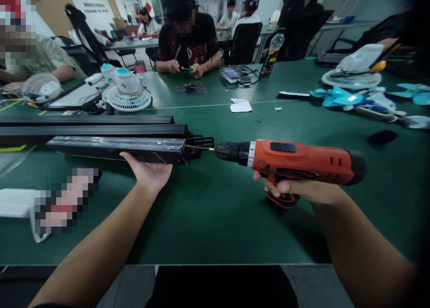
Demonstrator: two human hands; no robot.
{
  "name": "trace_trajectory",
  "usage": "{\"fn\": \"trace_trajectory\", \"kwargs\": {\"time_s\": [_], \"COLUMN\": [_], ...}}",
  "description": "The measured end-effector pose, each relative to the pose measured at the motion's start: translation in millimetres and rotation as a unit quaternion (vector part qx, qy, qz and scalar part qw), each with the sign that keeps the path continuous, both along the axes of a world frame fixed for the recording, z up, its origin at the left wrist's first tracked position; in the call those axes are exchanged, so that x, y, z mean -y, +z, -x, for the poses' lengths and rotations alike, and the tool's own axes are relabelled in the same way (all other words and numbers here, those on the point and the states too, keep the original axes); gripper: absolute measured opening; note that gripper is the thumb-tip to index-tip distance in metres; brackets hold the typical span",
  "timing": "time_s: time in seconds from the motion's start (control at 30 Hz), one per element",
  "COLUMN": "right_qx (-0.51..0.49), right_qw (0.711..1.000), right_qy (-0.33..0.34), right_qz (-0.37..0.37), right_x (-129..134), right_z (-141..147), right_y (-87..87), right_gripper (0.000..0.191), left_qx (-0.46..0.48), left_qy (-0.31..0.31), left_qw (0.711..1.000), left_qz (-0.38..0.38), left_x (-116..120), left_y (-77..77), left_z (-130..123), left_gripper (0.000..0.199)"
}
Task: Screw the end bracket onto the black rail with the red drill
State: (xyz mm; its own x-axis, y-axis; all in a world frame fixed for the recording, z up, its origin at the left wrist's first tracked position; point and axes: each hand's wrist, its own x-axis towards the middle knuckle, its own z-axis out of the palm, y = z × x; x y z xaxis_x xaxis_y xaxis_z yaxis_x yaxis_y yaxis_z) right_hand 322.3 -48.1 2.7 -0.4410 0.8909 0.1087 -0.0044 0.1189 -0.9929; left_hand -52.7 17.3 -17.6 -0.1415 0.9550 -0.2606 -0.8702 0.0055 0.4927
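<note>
An orange and black power drill lies level in my right hand, whose fingers wrap round its handle below the body. Its chuck points left, and a thin bit reaches to the end of a long black bar, the nearest of several on the table. I cannot tell whether the bit's tip is inside the bar. My left hand holds this bar from beneath near its right end, thumb against the near side, with the other fingers hidden under it. Black brackets stick out at the bars' right ends.
Two more black bars lie behind. A white fan, paper scraps, a bottle and blue fan blades stand farther off on the green table. A phone-like object is at left. A person sits opposite, holding a small tool.
</note>
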Motion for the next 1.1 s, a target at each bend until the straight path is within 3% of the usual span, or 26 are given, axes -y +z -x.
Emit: {"fn": "trace_trajectory", "kwargs": {"time_s": [1.1], "right_qx": [0.007], "right_qw": [1.0], "right_qy": [0.01], "right_qz": [-0.001], "right_x": [-1.3], "right_z": [-2.5], "right_y": [0.1], "right_gripper": [0.04], "left_qx": [-0.024], "left_qy": [0.006], "left_qw": [1.0], "left_qz": [-0.001], "left_x": [0.1], "left_y": [1.5], "left_z": [-3.0], "left_gripper": [0.098]}}
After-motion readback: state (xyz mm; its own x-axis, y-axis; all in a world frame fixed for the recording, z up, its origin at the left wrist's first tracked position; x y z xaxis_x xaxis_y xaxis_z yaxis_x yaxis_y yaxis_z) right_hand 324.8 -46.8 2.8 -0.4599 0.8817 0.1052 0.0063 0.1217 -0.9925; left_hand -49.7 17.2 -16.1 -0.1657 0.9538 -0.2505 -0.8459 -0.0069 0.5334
